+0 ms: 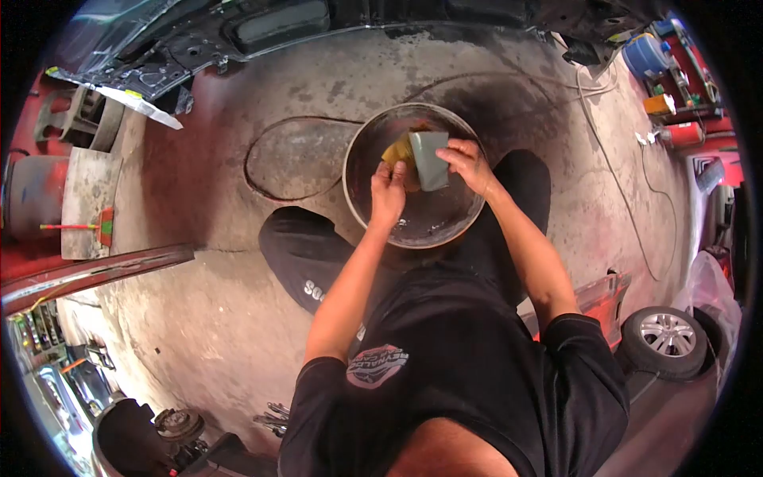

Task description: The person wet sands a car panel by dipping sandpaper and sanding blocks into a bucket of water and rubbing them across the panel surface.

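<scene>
A round basin [355, 208] with a pale rim and dark inside sits between my knees. Over it, my left hand [389, 191] pinches a yellow-brown piece [396, 151], perhaps a sponge or cloth, with the thumb on its lower edge. My right hand [467, 164] grips the right side of a flat grey-green rectangular sheet [430, 161], thumb and fingers closed on its edge. The sheet overlaps the right part of the yellow-brown piece. Some wet shine shows in the basin's lower part.
A hose [248, 163] loops over the concrete floor left of the basin. Dark car bodywork [187, 54] spans the top. A wheel [666, 338] lies at lower right, a red panel [95, 280] at left. Metal tools [274, 416] lie at lower left.
</scene>
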Demonstrator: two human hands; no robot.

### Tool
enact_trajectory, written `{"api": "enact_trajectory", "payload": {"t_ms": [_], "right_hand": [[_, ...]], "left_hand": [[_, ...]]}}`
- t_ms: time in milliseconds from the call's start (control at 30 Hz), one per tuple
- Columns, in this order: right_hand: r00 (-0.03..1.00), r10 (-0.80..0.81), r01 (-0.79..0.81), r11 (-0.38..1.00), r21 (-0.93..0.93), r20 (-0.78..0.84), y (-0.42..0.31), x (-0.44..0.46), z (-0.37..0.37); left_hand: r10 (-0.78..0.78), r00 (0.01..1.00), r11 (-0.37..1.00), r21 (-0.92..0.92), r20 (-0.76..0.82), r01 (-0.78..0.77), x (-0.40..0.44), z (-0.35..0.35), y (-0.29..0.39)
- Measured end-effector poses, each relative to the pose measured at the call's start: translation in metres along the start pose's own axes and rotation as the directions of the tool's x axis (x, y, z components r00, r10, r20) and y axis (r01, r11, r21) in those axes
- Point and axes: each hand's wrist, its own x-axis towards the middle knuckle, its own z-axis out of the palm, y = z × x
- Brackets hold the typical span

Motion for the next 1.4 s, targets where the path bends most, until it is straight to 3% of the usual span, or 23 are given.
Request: {"api": "enact_trajectory", "payload": {"t_ms": [67, 167, 267, 367, 467, 500, 567, 667, 767, 800, 833, 900, 933, 1067, 1167, 1300, 1400], "right_hand": [[0.983, -0.143, 0.123, 0.979, -0.165, -0.116, 0.012, 0.009, -0.008], [0.941, -0.255, 0.208, 0.955, -0.214, -0.224, -0.005, 0.005, 0.0], [0.906, -0.322, 0.251, 0.932, -0.263, -0.275, -0.013, -0.001, 0.011], [0.859, -0.457, 0.319, 0.831, -0.456, -0.23, -0.016, -0.002, 0.021], [0.743, -0.652, 0.417, 0.626, -0.658, -0.149, -0.025, 0.004, 0.046], [0.758, -0.648, 0.347, 0.487, -0.801, -0.066, -0.031, 0.004, 0.052], [0.843, -0.537, 0.265, 0.469, -0.843, -0.034, -0.03, 0.006, 0.07], [0.839, -0.54, 0.345, 0.426, -0.836, 0.071, -0.028, 0.005, 0.091], [0.775, -0.624, 0.501, 0.505, -0.703, 0.104, -0.021, 0.014, 0.077], [0.895, -0.444, 0.31, 0.689, -0.655, -0.044, -0.039, 0.005, 0.074], [0.874, -0.477, 0.297, 0.677, -0.674, -0.093, -0.04, 0.01, 0.064], [0.756, -0.642, 0.252, 0.464, -0.849, -0.127, -0.037, 0.021, 0.043], [0.82, -0.538, 0.105, 0.48, -0.871, -0.198, -0.032, 0.023, 0.033], [0.898, -0.364, 0.074, 0.681, -0.729, -0.248, -0.018, 0.033, 0.015], [0.924, -0.275, 0.013, 0.718, -0.696, -0.266, -0.032, 0.026, 0.025], [0.881, -0.356, 0.044, 0.717, -0.695, -0.312, -0.031, 0.021, 0.034], [0.87, -0.373, 0.065, 0.733, -0.677, -0.321, -0.035, 0.016, 0.037]], "left_hand": [[-0.058, 0.996, 0.996, 0.066, -0.063, 0.062, 0.008, -0.007, -0.012], [0.001, 0.987, 0.999, 0.032, -0.16, 0.004, 0.003, -0.002, 0.021], [0.103, 0.977, 0.982, 0.175, -0.189, -0.069, 0.008, -0.003, 0.0], [0.043, 0.982, 0.969, 0.249, -0.183, 0.004, 0.009, -0.004, 0.007], [-0.009, 0.987, 0.975, 0.216, -0.158, 0.044, 0.01, -0.004, 0.012], [-0.002, 0.991, 0.989, 0.145, -0.134, 0.022, 0.01, -0.002, 0.015], [0.018, 0.996, 1.0, 0.002, -0.092, -0.018, 0.008, 0.001, 0.019], [0.094, 0.994, 0.977, -0.188, -0.052, -0.102, 0.009, 0.001, 0.01], [0.018, 0.998, 0.991, -0.133, -0.056, -0.025, 0.011, -0.004, 0.019], [-0.047, 0.997, 0.987, -0.159, -0.059, 0.037, 0.01, -0.003, 0.029], [-0.058, 0.997, 0.981, -0.19, -0.052, 0.047, 0.01, -0.003, 0.026], [-0.077, 0.997, 0.965, -0.253, -0.029, 0.067, 0.011, -0.002, 0.02], [-0.06, 0.998, 0.968, -0.246, -0.015, 0.055, 0.009, -0.001, 0.022], [0.006, 1.0, 0.98, -0.201, 0.022, -0.001, 0.006, 0.001, 0.036], [-0.018, 0.999, 0.977, -0.212, 0.039, 0.026, 0.005, -0.001, 0.033], [-0.046, 0.999, 0.954, -0.295, 0.029, 0.052, 0.003, -0.001, 0.044], [-0.233, 0.973, 0.92, -0.324, 0.001, 0.221, 0.004, -0.004, 0.045]]}}
